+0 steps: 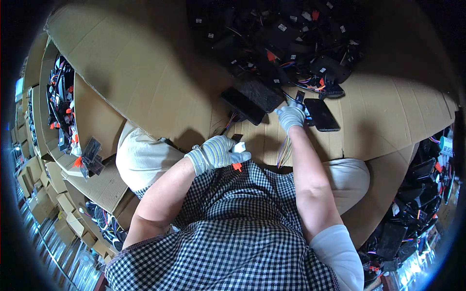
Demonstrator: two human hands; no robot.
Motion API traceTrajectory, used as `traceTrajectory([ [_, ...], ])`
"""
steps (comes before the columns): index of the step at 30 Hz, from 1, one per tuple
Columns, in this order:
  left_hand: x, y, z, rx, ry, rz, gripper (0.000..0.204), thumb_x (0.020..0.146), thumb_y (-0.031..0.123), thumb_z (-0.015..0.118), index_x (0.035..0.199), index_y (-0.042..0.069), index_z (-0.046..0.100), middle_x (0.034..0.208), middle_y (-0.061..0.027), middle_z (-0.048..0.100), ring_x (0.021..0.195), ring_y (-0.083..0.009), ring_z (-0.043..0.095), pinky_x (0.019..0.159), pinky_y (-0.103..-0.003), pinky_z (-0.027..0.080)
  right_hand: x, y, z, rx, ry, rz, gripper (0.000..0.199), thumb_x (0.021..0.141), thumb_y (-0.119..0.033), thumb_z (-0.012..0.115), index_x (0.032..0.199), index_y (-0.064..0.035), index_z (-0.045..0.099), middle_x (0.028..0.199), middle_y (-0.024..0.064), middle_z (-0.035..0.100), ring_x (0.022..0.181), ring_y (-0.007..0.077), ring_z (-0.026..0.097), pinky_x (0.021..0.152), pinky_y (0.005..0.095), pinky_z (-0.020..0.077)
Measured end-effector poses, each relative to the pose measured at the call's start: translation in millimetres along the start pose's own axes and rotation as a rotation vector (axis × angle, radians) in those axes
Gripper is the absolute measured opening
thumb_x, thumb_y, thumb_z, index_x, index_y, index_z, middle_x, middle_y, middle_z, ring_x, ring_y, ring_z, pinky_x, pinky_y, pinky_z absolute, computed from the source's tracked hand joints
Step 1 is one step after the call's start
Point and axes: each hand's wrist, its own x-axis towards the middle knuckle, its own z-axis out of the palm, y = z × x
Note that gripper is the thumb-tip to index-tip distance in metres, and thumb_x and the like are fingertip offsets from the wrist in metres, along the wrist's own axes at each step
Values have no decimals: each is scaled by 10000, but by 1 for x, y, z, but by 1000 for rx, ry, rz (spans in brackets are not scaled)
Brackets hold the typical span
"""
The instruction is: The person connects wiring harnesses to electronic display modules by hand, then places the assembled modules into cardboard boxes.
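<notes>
My left hand (pixel 213 154), in a striped knit glove, is closed with a white plastic connector (pixel 239 147) at its fingertips. An orange-red piece (pixel 237 167) shows just below those fingers. My right hand (pixel 291 118), gloved too, is closed around a bundle of coloured wires (pixel 284 151) that hangs down toward my lap. A small black part (pixel 300 96) sticks up beyond its fingers; I cannot tell whether it is attached to the wires. Right beside that hand lies a flat black device (pixel 322 115). Another black device (pixel 244 105) rests tilted between my hands.
Cardboard (pixel 262 140) spreads across my lap. A large heap of black devices with wires (pixel 291 43) is piled at the far side. More such parts fill boxes at left (pixel 61 102) and right (pixel 412 208). Clear plastic pieces (pixel 90 157) sit at a box edge.
</notes>
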Motion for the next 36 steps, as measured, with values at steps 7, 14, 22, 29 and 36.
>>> traceTrajectory([
  [7, 17, -23, 23, -764, 69, -294, 244, 836, 290, 625, 882, 50, 627, 713, -20, 610, 596, -109, 563, 570, -252, 465, -77, -56, -79, 1064, -183, 237, 266, 853, -272, 494, 791, -58, 639, 777, 168, 624, 724, 305, 617, 639, 386, 456],
  [14, 49, -40, 47, -1243, 396, 56, 293, 892, 294, 541, 1037, 40, 546, 864, -53, 614, 745, -156, 606, 686, -293, 507, -163, -94, -112, 742, 14, -601, 170, 822, -156, 514, 919, -137, 652, 792, 62, 601, 743, 240, 588, 627, 393, 464],
  [22, 14, -6, 18, -1010, 346, 234, 225, 890, 312, 542, 892, 89, 570, 699, 26, 553, 547, -35, 472, 498, -178, 375, -158, -79, -102, 1016, -147, -309, 188, 841, -206, 536, 925, -61, 623, 846, 58, 613, 798, 198, 595, 704, 327, 484],
  [29, 6, -1, 20, -652, 392, 350, 263, 835, 208, 626, 1038, 44, 588, 806, 9, 604, 689, -79, 518, 645, -230, 428, -141, -34, -193, 1922, -419, 315, 328, 852, -352, 569, 841, -30, 628, 577, -31, 508, 434, 11, 375, 396, 155, 265],
  [36, 5, 2, 23, -177, 234, 302, 288, 770, 238, 691, 962, 35, 620, 831, -76, 624, 738, -160, 564, 697, -284, 447, -140, -17, -157, 2112, -731, 134, 303, 862, -279, 569, 865, 21, 610, 570, -40, 462, 432, -1, 347, 388, 134, 255],
])
